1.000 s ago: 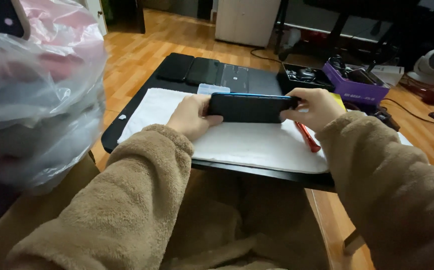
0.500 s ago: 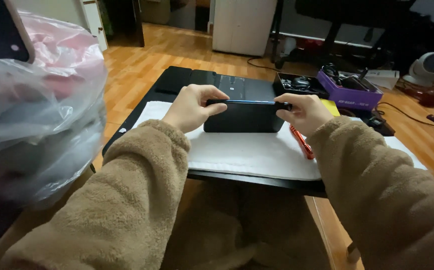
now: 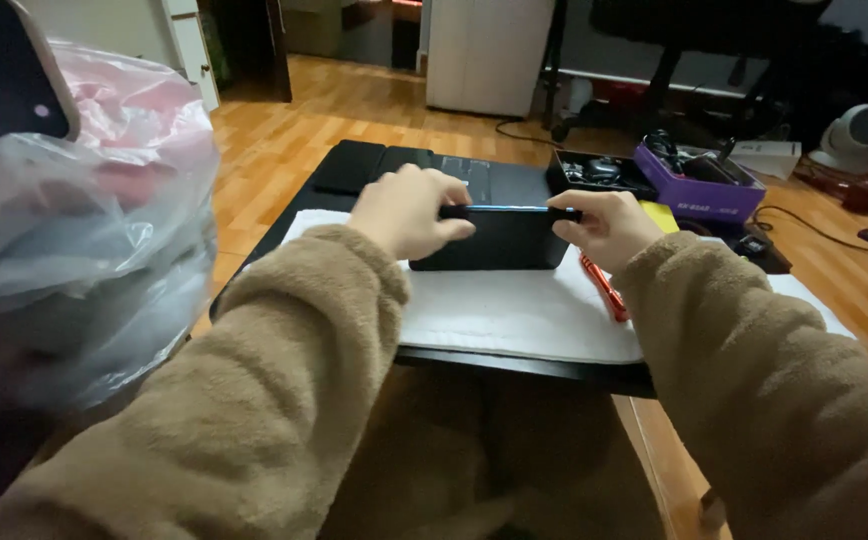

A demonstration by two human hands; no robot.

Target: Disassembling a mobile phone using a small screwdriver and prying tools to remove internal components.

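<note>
- Tan fleece sleeves (image 3: 284, 400), nearest the camera, reaching forward from both lower corners.
- Clear plastic bag (image 3: 74, 230) with pink contents, bulging at near left; dark rounded-corner slab (image 3: 4, 70) above it at top left.
- White mat (image 3: 514, 310) spread across the near part of a low black table (image 3: 514, 362), front edge just short of the table rim.
- Red-orange pen-like tool (image 3: 604, 288) lying on the mat, just beside the right wrist.
- Left hand (image 3: 409, 210) closed on the left end of a black flat device (image 3: 499, 238), fingers curled over its top edge.
- Right hand (image 3: 604, 222) closed on the right end of the same device, thumb and fingers pinching the top edge.
- Device stood on its long edge over the mat at table centre, thin blue line along its upper rim; contact with the mat not discernible.
- Dark keyboard-like slab (image 3: 424, 170) flat on the table behind the hands.
- Black tray (image 3: 599, 172) of small parts and purple box (image 3: 699, 185) at the far right of the table.
- Wooden floor (image 3: 354, 110) beyond, white cabinet (image 3: 489, 50) at the back, round white appliance (image 3: 859, 135) far right.
</note>
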